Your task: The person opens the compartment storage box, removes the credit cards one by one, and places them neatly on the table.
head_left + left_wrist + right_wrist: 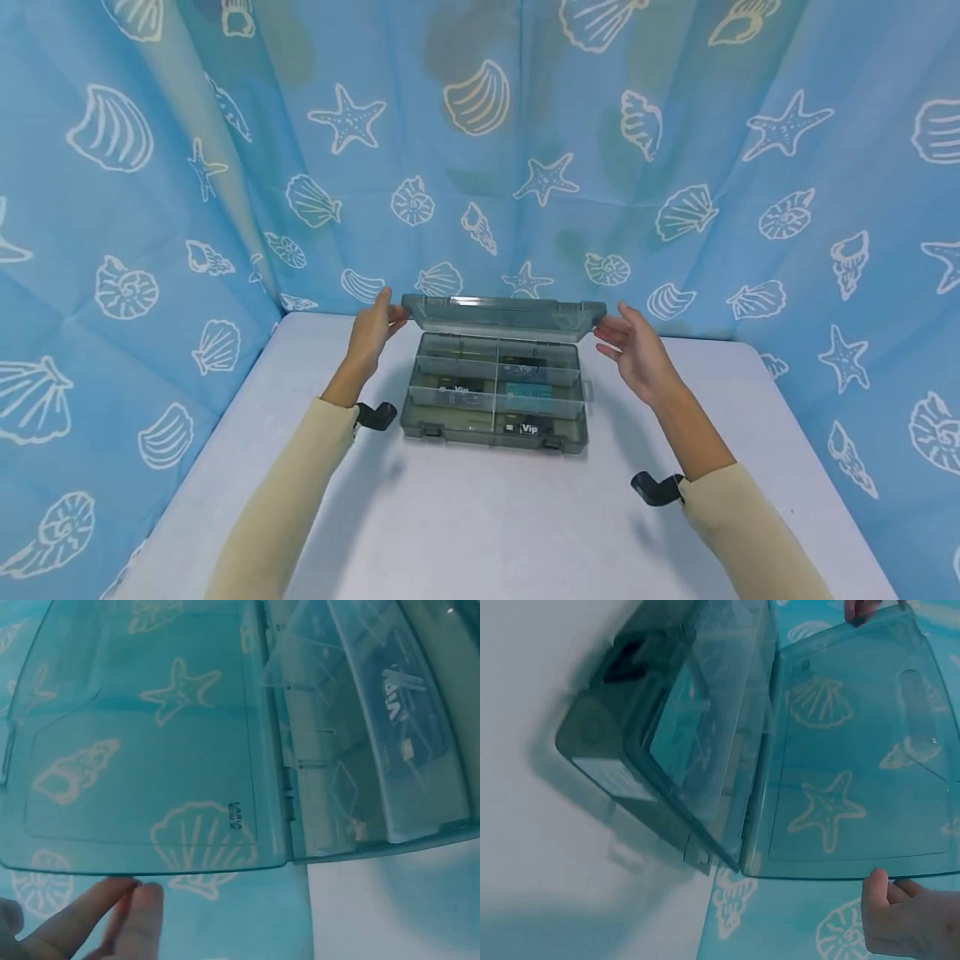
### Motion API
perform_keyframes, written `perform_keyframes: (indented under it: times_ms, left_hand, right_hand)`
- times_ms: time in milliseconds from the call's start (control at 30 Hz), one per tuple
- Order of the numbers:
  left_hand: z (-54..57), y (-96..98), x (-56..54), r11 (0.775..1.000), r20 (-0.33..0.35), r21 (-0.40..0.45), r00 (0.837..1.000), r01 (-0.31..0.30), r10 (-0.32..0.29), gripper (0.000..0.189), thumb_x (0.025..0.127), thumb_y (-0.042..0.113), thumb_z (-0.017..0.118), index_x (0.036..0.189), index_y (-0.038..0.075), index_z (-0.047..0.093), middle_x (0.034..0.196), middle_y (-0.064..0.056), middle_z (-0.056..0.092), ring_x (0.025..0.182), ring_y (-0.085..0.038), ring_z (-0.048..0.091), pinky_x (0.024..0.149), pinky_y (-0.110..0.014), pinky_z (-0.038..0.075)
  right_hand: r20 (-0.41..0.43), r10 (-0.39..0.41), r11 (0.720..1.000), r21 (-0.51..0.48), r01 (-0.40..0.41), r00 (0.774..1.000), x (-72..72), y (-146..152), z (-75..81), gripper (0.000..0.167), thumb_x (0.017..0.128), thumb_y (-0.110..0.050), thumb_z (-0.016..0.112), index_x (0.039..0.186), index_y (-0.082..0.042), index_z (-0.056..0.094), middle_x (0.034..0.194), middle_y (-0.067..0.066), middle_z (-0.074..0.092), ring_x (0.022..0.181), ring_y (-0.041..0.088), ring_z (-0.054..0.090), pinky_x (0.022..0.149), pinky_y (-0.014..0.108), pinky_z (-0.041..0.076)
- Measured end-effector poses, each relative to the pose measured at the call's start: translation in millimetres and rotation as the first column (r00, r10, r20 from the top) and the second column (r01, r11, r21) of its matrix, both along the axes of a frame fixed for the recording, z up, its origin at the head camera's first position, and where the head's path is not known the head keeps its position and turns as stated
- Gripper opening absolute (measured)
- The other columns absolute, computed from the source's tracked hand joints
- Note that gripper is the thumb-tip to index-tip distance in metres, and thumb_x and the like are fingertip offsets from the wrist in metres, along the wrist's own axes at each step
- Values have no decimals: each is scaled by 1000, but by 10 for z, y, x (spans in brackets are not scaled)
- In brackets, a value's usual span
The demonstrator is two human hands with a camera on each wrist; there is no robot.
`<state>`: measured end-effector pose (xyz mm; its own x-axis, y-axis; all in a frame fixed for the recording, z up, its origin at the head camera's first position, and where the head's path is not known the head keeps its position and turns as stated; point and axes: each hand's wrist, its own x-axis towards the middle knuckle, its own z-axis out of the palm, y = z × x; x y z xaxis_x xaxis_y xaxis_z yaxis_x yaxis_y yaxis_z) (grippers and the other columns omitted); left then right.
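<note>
A translucent grey-green compartment box [491, 435] lies on the table, its hinged lid [502, 315] raised at the back. My left hand [369, 333] touches the lid's left edge with its fingertips; in the left wrist view, its fingers [139, 922] meet the rim. On the opposite side, fingers of my right hand [637, 354] touch the lid's right edge, also seen in the right wrist view with the hand [911, 919] at the rim. Inside the box, dark cards marked "Vip" [528, 427] and a teal piece [528, 390] sit in separate compartments.
A white table [480, 525] carries the box near its back edge. Blue curtains [420, 250] with shell and starfish prints hang behind and at both sides. Black wrist mounts [377, 416] stick out from the cream sleeves [281, 500].
</note>
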<state>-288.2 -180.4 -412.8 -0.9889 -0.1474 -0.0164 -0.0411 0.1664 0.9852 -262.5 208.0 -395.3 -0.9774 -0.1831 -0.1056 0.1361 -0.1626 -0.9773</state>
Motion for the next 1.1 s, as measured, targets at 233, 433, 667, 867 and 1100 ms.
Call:
perform_keyframes:
  times_ms: [233,433,667,867,1100]
  left_hand:
    - [-57,96,-219,1000,-71,18,997,-25,27,76,100,62,29,128,-2,61,130,-16,60,123,-23,55,101,-26,43]
    - [-83,121,-392,996,-54,92,998,-22,27,79,98,64,32,133,-2,56,137,-15,54,127,-23,52,100,-25,44]
    - [-98,99,-539,987,-42,161,999,8,-1,78,98,63,34,134,-3,55,139,-15,52,128,-25,51,100,-27,44]
    - [-79,80,-565,982,-39,183,999,43,-36,76,100,60,31,137,-2,51,143,-14,49,132,-23,47,104,-29,41]
    - [-165,169,-621,983,-48,182,999,31,-23,71,101,57,31,138,-1,51,143,-12,49,133,-22,45,107,-30,38]
  right_hand:
    - [-46,29,996,88,-25,999,-261,-67,-46,80,102,-56,31,154,0,8,162,14,6,148,29,3,116,50,11]
    - [-63,28,998,66,-24,998,-444,-89,-94,82,101,-60,28,155,-5,0,162,12,1,149,23,2,117,50,7]
    - [-65,28,990,141,-18,997,-676,-124,-167,84,99,-64,27,156,-10,-2,163,8,1,148,22,3,117,51,9]
    - [-83,73,981,184,-56,994,-786,-98,-179,81,100,-64,22,157,-9,4,163,6,1,148,26,3,115,55,10]
    - [-82,58,981,187,-42,995,-804,-50,-264,77,100,-62,21,157,-13,5,163,4,2,148,25,4,115,58,9]
